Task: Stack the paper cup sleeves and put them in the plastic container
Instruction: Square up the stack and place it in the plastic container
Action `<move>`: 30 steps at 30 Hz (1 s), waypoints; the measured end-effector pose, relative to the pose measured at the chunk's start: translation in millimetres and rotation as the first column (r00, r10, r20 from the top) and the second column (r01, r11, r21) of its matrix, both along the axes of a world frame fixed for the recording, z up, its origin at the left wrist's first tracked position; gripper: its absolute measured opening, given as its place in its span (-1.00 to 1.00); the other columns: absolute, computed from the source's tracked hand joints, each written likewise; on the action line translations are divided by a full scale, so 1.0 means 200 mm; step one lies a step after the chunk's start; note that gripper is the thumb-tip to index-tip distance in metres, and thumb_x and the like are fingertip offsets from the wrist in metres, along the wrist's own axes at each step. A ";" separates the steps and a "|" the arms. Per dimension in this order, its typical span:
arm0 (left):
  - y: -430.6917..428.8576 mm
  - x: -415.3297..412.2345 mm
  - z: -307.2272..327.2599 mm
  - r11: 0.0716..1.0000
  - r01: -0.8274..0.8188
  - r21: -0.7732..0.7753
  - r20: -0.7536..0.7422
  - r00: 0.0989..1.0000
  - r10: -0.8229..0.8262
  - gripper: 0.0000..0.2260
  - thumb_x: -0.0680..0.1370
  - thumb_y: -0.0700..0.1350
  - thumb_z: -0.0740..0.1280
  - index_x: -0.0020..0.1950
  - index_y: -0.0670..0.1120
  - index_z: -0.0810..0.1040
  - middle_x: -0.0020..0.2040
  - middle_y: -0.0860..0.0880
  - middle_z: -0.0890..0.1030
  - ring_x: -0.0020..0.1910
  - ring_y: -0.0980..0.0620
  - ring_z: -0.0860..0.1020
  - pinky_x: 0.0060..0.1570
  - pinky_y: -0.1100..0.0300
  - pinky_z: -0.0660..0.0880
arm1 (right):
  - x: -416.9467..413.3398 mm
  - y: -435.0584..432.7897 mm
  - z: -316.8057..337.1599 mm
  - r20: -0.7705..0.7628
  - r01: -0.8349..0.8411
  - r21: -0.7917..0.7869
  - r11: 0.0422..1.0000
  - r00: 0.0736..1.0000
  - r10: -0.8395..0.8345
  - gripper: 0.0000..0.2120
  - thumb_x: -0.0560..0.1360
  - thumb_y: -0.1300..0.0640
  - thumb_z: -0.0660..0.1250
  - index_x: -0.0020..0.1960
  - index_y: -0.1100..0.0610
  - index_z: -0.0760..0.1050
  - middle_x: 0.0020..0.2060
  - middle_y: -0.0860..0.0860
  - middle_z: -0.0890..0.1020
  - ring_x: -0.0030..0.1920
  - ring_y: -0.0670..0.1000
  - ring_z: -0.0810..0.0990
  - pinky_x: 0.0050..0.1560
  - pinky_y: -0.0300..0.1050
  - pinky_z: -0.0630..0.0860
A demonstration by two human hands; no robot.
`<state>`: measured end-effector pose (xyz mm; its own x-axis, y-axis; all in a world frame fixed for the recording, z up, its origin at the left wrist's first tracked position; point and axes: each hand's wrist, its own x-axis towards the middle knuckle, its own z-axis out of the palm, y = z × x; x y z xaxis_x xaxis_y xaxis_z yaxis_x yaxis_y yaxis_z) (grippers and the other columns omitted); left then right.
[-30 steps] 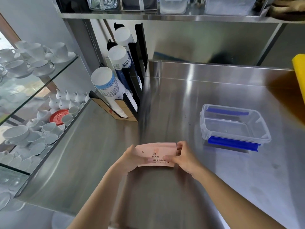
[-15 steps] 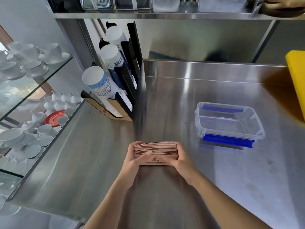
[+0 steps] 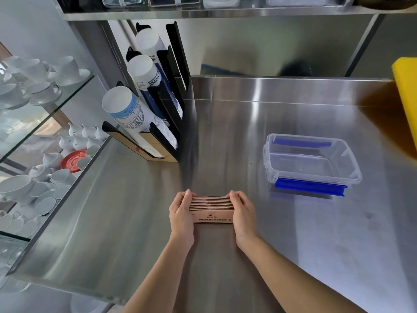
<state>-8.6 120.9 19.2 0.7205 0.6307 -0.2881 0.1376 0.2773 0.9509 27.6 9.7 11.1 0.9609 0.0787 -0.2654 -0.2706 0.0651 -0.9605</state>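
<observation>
A stack of pink paper cup sleeves (image 3: 212,208) stands on edge on the steel counter (image 3: 293,233), its printed face toward me. My left hand (image 3: 181,214) presses against the stack's left end and my right hand (image 3: 242,213) against its right end, so both hands grip it between them. The clear plastic container (image 3: 312,163) with blue clips sits open and empty on the counter, up and to the right of the stack, apart from both hands.
A black cup dispenser (image 3: 167,114) holding tubes of paper cups (image 3: 135,118) stands at the back left. Glass shelves (image 3: 45,123) with white crockery lie to the left. A yellow board (image 3: 406,91) leans at the far right. A steel shelf (image 3: 214,10) hangs overhead.
The sleeves went from a loose tilted bundle to a squared stack standing on edge. Both hands shifted to its ends, thumbs off the front face.
</observation>
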 end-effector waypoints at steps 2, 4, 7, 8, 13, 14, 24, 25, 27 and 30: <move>0.01 0.01 0.02 1.000 -0.015 -0.021 0.024 1.000 0.016 -0.74 0.56 -0.10 0.19 -0.32 -0.09 0.48 -0.34 -0.03 0.48 -0.29 0.02 0.46 -0.23 0.17 0.37 | 0.01 0.00 0.03 0.038 -0.045 0.025 0.999 0.998 0.044 -0.74 0.55 0.12 0.22 -0.26 0.23 0.44 -0.29 0.10 0.49 -0.20 0.02 0.45 -0.15 -0.10 0.34; 0.02 0.01 0.03 0.999 -0.021 -0.025 0.064 0.998 0.023 -0.72 0.56 -0.10 0.18 -0.33 -0.07 0.49 -0.34 -0.02 0.49 -0.28 0.03 0.46 -0.19 0.17 0.37 | 0.02 -0.01 0.05 0.082 -0.112 0.009 0.994 0.990 0.111 -0.76 0.55 0.09 0.21 -0.22 0.20 0.48 -0.27 0.07 0.54 -0.19 -0.04 0.49 -0.14 -0.15 0.38; -0.01 -0.02 -0.01 0.999 0.001 0.043 0.043 0.999 -0.003 -0.74 0.58 -0.10 0.16 -0.25 -0.10 0.54 -0.32 0.01 0.52 -0.31 0.12 0.50 -0.30 0.37 0.46 | 0.02 -0.03 -0.01 0.051 -0.069 -0.036 0.997 0.996 0.071 -0.82 0.55 0.12 0.20 -0.17 0.11 0.52 -0.24 -0.03 0.58 -0.13 -0.05 0.52 -0.13 -0.30 0.41; -0.03 -0.02 -0.01 0.998 0.010 0.060 0.043 0.999 -0.013 -0.74 0.58 -0.10 0.16 -0.22 -0.12 0.55 -0.31 0.01 0.53 -0.32 0.14 0.50 -0.34 0.44 0.45 | 0.02 -0.03 -0.02 0.029 -0.032 -0.031 0.999 0.999 0.033 -0.84 0.55 0.13 0.21 -0.16 0.10 0.52 -0.23 -0.04 0.58 -0.12 -0.05 0.52 -0.13 -0.32 0.42; -0.07 -0.01 0.01 0.998 0.011 0.058 0.064 0.998 -0.015 -0.72 0.59 -0.14 0.14 -0.29 -0.16 0.47 -0.39 0.02 0.47 -0.44 0.21 0.45 -0.43 0.47 0.39 | 0.02 -0.04 -0.02 0.011 0.062 -0.003 0.998 0.998 -0.062 -0.80 0.55 0.14 0.20 -0.22 0.08 0.50 -0.25 0.01 0.57 -0.14 -0.01 0.53 -0.06 -0.12 0.42; -0.07 -0.01 0.00 0.999 0.019 0.047 0.050 0.999 -0.021 -0.72 0.58 -0.13 0.15 -0.31 -0.14 0.46 -0.39 0.01 0.46 -0.42 0.17 0.45 -0.43 0.46 0.39 | 0.02 -0.05 -0.03 0.017 0.029 -0.032 0.999 0.999 -0.029 -0.79 0.56 0.11 0.19 -0.22 0.09 0.49 -0.25 0.02 0.57 -0.14 -0.01 0.53 -0.05 -0.11 0.43; 0.07 -0.09 -0.05 0.881 0.458 0.121 -0.023 0.888 -0.459 -0.63 0.19 0.06 0.46 -0.07 0.02 0.50 -0.17 0.03 0.63 -0.15 0.07 0.60 -0.17 0.31 0.53 | 0.02 -0.07 -0.03 0.044 -0.038 -0.122 0.992 0.998 0.044 -0.69 0.58 0.04 0.13 -0.27 0.19 0.36 -0.33 0.06 0.47 -0.27 -0.04 0.43 -0.21 -0.18 0.34; 0.10 -0.11 -0.05 0.843 0.518 0.147 -0.061 0.855 -0.515 -0.55 0.15 0.03 0.49 -0.01 0.04 0.49 -0.13 0.04 0.63 -0.12 0.10 0.61 -0.17 0.33 0.54 | 0.02 -0.07 -0.03 0.059 -0.042 -0.133 0.990 0.997 0.050 -0.69 0.58 0.04 0.13 -0.28 0.17 0.34 -0.35 0.04 0.43 -0.29 -0.05 0.40 -0.22 -0.21 0.33; 0.17 -0.12 -0.06 0.774 0.601 0.199 -0.121 0.799 -0.589 -0.47 0.14 -0.03 0.51 0.07 0.05 0.46 -0.05 0.03 0.61 -0.06 0.11 0.60 -0.09 0.27 0.54 | 0.02 -0.08 -0.04 0.084 -0.052 -0.151 0.987 0.994 0.065 -0.68 0.59 0.06 0.13 -0.30 0.15 0.30 -0.38 0.01 0.38 -0.31 -0.06 0.35 -0.28 -0.34 0.32; 0.23 -0.14 -0.08 0.718 0.636 0.283 -0.166 0.769 -0.617 -0.47 0.17 -0.10 0.50 0.10 0.00 0.45 0.02 -0.05 0.62 0.01 0.03 0.59 0.09 0.09 0.53 | 0.03 -0.09 -0.05 0.098 -0.067 -0.181 0.981 0.991 0.085 -0.69 0.59 0.06 0.12 -0.30 0.15 0.31 -0.37 0.00 0.39 -0.31 -0.07 0.36 -0.32 -0.41 0.32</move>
<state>-36.7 166.7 3.8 0.9717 0.1013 -0.2132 0.2295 -0.1933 0.9539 34.3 -7.7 1.9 0.9772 0.1136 -0.1793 -0.1650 -0.1249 -0.9784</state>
